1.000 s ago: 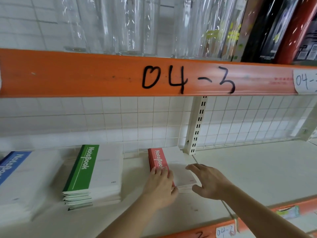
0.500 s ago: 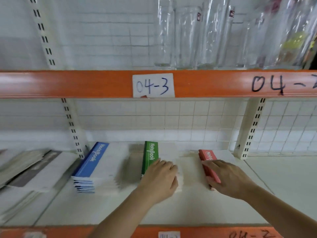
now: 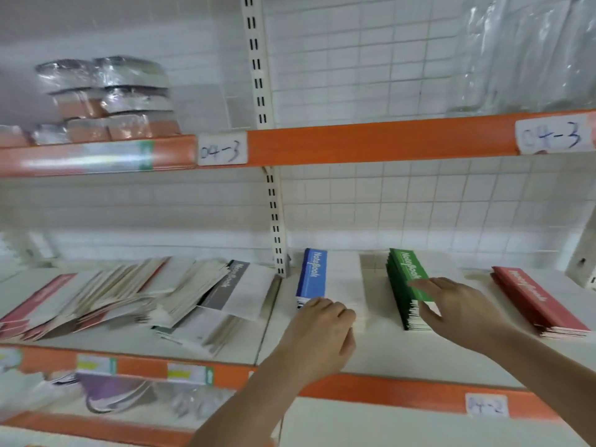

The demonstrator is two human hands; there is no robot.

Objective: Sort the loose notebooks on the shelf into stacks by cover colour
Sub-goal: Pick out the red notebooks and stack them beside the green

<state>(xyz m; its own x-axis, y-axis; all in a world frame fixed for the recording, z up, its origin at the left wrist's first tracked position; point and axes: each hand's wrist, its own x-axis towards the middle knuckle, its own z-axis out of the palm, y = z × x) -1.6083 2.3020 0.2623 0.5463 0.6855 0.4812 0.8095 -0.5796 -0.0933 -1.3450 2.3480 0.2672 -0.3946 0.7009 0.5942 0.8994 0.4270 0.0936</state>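
Head cam's a bit blurry, but three sorted stacks sit on the right half of the shelf (image 3: 371,359): blue stack (image 3: 317,275), green stack (image 3: 408,282) right of it, red stack (image 3: 538,304) furthest right; left hand (image 3: 322,337) rests fingers-curled at the blue stack's near edge; right hand (image 3: 458,304) lies fingers-spread on the green stack; loose notebooks (image 3: 129,295) sprawl across the left bay, beyond the upright post (image 3: 274,221).

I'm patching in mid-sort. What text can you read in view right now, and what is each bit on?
"NoteBook": spine strip of the blue stack
"NoteBook": green stack
"NoteBook": grey notebook on the loose pile
"04-3": white tag on the upper beam
"04-3": right tag, blurred
"04-2": lower tag, faint
Red stack lettering: too blurred
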